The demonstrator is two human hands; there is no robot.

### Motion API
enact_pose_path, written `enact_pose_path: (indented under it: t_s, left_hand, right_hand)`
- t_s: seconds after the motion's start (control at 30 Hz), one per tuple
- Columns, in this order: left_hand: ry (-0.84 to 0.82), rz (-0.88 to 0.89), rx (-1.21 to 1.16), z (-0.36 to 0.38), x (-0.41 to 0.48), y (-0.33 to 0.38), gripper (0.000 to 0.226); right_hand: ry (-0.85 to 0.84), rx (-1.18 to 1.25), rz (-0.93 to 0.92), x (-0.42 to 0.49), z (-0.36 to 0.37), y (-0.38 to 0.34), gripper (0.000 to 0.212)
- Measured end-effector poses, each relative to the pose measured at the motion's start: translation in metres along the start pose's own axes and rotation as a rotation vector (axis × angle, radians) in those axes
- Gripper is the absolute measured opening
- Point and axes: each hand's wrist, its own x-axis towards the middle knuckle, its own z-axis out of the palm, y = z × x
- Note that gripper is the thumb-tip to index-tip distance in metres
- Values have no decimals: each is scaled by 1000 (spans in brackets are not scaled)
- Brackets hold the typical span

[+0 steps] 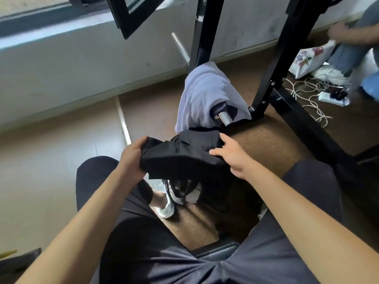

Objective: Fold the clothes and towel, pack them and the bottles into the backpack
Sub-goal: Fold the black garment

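Your left hand (pixel 131 154) grips the near-left end of the crumpled black cloth bundle (pixel 182 154) while your right hand (pixel 231 156) rests open-fingered on its right side, its long axis running left-right between them, above your knees.

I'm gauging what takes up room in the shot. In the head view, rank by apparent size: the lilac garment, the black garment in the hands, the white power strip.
1. Lilac garment and black garment: look alike, and the black one is nearer, so unranked.
2. White power strip: smallest.
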Motion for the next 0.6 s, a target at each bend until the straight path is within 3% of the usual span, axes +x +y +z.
enact_pose_path:
  t_s: [0.07,0.23,0.4,0.5,0.6]
  left_hand:
    - [-9,30,-20,-3,2,14,29]
    - [-54,185,-78,16,4,73,30]
    - [-72,306,-130,43,-10,139,45]
    - [-69,431,-155,47,-27,178,44]
    - [-69,550,-228,37,-40,204,46]
  right_hand:
    - [38,65,-46,-10,-6,-13,42]
    - [235,152,-317,-21,-40,-76,49]
    - [299,276,-474,-28,-53,-135,28]
    - [336,317,-611,-41,-58,-165,31]
    - [355,266,-732,-59,-55,-175,48]
